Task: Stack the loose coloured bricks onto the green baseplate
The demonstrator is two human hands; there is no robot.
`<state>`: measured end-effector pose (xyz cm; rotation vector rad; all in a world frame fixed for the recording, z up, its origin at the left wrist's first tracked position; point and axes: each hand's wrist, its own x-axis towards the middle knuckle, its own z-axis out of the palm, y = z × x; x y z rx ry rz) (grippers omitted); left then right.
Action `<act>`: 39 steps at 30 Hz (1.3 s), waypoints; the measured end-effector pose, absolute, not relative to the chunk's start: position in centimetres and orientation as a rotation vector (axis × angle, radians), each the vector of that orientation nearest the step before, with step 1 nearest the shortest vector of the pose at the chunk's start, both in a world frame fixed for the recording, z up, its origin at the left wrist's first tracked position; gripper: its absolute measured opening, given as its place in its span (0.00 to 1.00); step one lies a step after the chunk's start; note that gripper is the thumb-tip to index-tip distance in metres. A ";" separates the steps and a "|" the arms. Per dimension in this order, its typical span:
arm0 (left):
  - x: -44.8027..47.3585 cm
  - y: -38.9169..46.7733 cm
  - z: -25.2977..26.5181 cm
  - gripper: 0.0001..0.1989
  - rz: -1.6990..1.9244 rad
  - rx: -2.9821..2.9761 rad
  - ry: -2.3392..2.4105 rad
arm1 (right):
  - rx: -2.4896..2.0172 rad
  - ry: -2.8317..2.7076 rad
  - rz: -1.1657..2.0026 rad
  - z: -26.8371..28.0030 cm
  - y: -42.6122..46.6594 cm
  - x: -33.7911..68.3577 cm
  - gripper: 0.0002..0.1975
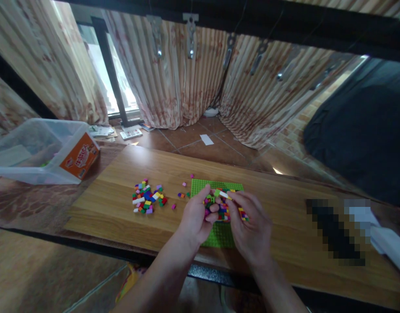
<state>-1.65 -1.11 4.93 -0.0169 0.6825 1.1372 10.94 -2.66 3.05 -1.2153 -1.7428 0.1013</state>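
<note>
- Green baseplate [222,237] lies on the wooden board [111,191], near the middle and under both hands, probably so that neither has to stretch
- A crowded patch of coloured bricks [223,213] covers part of it, showing between the hands and partly beneath them
- The left hand [196,215] is curled with small bricks [211,199], green and magenta, in its hollow; the cupping likely keeps them from scattering
- The right hand [253,224] is pinched narrow on a white piece [223,194], thumb and fingers close together, a grip that seems to suit something so slight
- To the left, a loose pile of bricks [147,198] is spread rather than heaped, perhaps so that each colour can be seen; stray bricks [184,184] lie between it and the baseplate
- The clear bin [45,174] stands farther left, off the board, maybe to leave working room
- The hands hide much of the baseplate's middle; I cannot count the bricks in the left hand, nor tell whether the white piece is joined to the light green beside it
- The bin is cut off at the left, its contents dim through the cloudy wall
- On the right, a dark object [336,232] is masked by coarse squares, its kind unreadable
</note>
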 end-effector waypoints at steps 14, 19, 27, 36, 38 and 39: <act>-0.9 -1.5 4.5 0.12 1.135 0.394 0.851 | -1.251 -1.408 0.739 2.6 -1.8 12.0 0.07; -1.0 -1.6 4.5 0.15 1.110 0.405 0.842 | -1.198 -1.363 0.762 2.6 -1.6 12.1 0.03; -1.2 -1.5 4.3 0.17 1.067 0.420 0.794 | -1.149 -1.348 0.786 3.0 -1.5 12.3 0.03; -1.5 -1.4 4.2 0.18 1.037 0.399 0.749 | -1.207 -1.254 0.932 3.0 -1.2 13.3 0.04; -1.6 -1.3 4.1 0.18 1.054 0.379 0.753 | -1.271 -1.255 0.854 3.3 -0.9 14.0 0.05; -1.7 -1.2 4.0 0.18 1.071 0.367 0.758 | -1.296 -1.264 0.809 3.5 -0.8 14.4 0.05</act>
